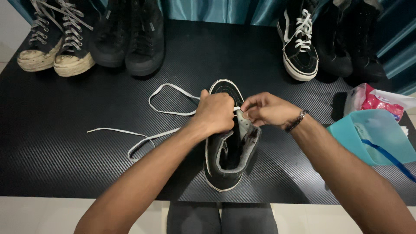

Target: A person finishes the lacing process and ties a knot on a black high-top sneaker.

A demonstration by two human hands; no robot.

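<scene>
Setting: a dark work surface against draped fabric, seen from above.

A black mat (65,164) with a fine ribbed weave covers the table and fills most of the frame; its sheen is strongest at centre top. A pale table edge (43,214) runs along the bottom. Teal curtains (208,9) with a satin gloss hang across the top and down the upper right. A strip of light wall (8,30) shows at upper left.
</scene>
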